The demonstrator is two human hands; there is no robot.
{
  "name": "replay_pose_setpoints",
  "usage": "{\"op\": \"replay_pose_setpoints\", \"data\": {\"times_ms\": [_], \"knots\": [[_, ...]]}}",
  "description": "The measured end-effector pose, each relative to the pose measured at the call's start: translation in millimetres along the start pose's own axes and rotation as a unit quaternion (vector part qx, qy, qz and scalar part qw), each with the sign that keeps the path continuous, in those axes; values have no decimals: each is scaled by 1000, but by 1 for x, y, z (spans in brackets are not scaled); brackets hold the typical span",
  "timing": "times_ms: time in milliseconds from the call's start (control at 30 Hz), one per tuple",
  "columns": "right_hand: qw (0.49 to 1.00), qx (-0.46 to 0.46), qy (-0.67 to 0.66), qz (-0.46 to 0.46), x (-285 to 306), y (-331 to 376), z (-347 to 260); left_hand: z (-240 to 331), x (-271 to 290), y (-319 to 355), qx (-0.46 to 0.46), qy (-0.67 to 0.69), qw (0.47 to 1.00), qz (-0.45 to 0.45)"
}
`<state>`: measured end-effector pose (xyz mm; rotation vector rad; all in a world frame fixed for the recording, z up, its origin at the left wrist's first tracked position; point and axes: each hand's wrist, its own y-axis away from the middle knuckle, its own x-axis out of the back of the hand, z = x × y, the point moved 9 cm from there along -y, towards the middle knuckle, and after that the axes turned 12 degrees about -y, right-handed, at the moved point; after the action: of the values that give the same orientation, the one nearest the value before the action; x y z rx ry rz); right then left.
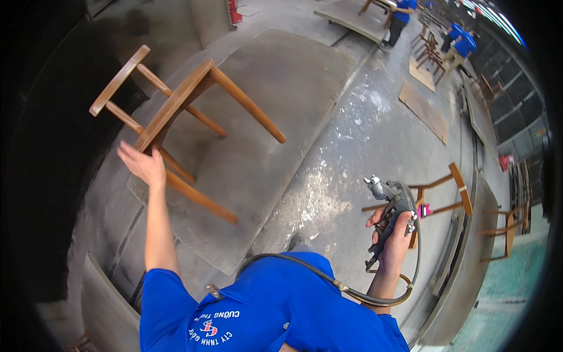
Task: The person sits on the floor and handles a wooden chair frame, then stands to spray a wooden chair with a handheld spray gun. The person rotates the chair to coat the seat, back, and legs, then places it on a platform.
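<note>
A wooden chair (176, 104) at ten o'clock, a spray gun (400, 199) toward four.

The left grip (143, 167) is at nine o'clock, with fingers stretched out and not closed around anything; it lies against the near corner of the chair's seat. The right grip (397, 234) is wrapped around the spray gun's handle. The chair stands on a grey board (293, 88). A dark hose (311, 265) crosses before the body at six o'clock, and the gun hides part of a second chair (462, 190) at three. A brown sheet (423, 114) lies at two o'clock; a co-worker in blue (404, 16) stands at one. The blue shirt (252, 305) carries white lettering around a red and white emblem (209, 328) at seven o'clock.
</note>
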<state>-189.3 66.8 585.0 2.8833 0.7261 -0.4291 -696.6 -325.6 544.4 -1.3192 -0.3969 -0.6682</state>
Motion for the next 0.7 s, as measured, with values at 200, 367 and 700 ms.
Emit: {"op": "replay_pose_setpoints", "data": {"times_ms": [200, 367, 700], "knots": [[992, -27, -24, -117, -34, -98, -39, -46, -108, 135, 420, 355, 806, -220], [983, -32, -40, -178, -76, -169, -69, -44, -106, 137, 413, 339, 823, -193], [985, -157, 39, -63, -27, -237, -12, -22, -100, 137, 433, 323, 825, -166]]}}
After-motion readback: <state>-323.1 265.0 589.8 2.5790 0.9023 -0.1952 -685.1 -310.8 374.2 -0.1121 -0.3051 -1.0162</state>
